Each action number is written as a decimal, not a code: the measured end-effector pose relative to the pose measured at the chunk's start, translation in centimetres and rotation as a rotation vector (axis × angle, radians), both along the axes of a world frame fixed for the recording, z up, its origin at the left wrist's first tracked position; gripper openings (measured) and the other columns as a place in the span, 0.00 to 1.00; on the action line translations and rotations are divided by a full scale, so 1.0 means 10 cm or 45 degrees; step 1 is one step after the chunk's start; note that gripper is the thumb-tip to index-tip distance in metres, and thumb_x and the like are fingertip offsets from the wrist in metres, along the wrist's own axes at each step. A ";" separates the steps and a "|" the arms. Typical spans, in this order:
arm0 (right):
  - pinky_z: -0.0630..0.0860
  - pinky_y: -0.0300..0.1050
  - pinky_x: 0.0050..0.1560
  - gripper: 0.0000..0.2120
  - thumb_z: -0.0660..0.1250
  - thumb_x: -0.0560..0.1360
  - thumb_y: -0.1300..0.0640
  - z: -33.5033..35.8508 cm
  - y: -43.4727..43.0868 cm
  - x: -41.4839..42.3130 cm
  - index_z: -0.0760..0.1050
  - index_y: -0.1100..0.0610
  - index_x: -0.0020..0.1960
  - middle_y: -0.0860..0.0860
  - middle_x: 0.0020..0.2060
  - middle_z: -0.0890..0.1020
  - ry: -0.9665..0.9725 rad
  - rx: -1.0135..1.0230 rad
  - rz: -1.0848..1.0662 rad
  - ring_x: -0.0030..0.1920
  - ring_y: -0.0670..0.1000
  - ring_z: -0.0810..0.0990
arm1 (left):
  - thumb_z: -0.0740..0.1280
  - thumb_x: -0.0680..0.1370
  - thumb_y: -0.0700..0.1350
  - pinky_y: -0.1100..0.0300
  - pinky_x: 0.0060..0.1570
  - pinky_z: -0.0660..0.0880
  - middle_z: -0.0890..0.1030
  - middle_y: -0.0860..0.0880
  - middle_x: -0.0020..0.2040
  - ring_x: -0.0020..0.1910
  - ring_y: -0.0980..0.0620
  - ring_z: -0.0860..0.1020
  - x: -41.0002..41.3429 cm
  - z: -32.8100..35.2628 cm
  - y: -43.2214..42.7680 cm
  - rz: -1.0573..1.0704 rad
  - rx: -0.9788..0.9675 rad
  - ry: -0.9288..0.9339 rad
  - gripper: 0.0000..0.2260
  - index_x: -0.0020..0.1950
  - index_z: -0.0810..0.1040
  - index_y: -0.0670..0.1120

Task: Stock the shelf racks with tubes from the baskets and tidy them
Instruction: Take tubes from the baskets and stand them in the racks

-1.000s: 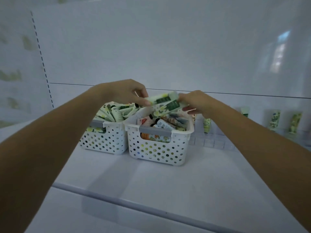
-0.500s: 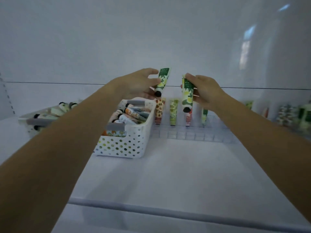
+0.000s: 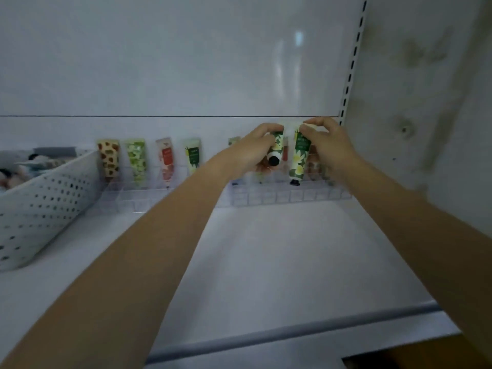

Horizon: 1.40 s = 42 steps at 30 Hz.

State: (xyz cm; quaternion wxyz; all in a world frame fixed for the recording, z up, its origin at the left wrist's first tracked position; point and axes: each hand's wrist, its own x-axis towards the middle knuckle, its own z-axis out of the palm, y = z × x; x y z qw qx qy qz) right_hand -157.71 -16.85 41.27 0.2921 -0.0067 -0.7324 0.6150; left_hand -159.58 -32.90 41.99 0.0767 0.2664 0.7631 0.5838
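Note:
My left hand (image 3: 253, 150) grips a green-and-white flowered tube (image 3: 275, 149), its black cap pointing toward me. My right hand (image 3: 328, 147) pinches the top of a second flowered tube (image 3: 299, 158), which hangs cap down just above the clear rack (image 3: 279, 194) at the back of the shelf. Both hands are over the rack's right end. Several tubes (image 3: 165, 158) stand cap down in the rack further left. A white perforated basket (image 3: 40, 206) with more tubes sits at the left edge.
The white shelf board (image 3: 266, 262) spreads in front of the rack, ending in a grey front rail (image 3: 292, 331). A slotted upright (image 3: 351, 62) and a stained side wall close off the right. The white back panel rises behind the rack.
Both hands carried their tubes from above the baskets rightward to the rack's right end. The view swung right, so one basket now sits at the left edge.

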 end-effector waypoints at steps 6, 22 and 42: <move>0.80 0.44 0.41 0.08 0.65 0.76 0.58 0.06 0.79 -0.03 0.73 0.46 0.42 0.53 0.47 0.79 0.069 -0.039 -0.097 0.42 0.50 0.80 | 0.52 0.82 0.45 0.65 0.31 0.76 0.75 0.49 0.46 0.34 0.54 0.76 -0.08 -0.26 0.59 0.097 -0.024 0.024 0.14 0.67 0.64 0.51; 0.73 0.27 0.38 0.14 0.58 0.80 0.62 -0.39 1.19 -0.32 0.74 0.54 0.63 0.51 0.53 0.75 -0.012 0.199 -0.015 0.49 0.46 0.75 | 0.54 0.81 0.40 0.61 0.42 0.79 0.73 0.43 0.42 0.40 0.47 0.73 -0.17 -0.68 0.74 0.304 0.100 0.134 0.16 0.68 0.66 0.49; 0.73 0.30 0.30 0.19 0.65 0.76 0.60 -0.52 0.55 -0.02 0.66 0.58 0.66 0.50 0.41 0.79 -0.084 0.108 0.226 0.33 0.43 0.79 | 0.59 0.80 0.42 0.56 0.55 0.74 0.78 0.40 0.59 0.53 0.47 0.78 0.12 -0.73 0.68 0.234 -0.044 0.359 0.15 0.66 0.67 0.40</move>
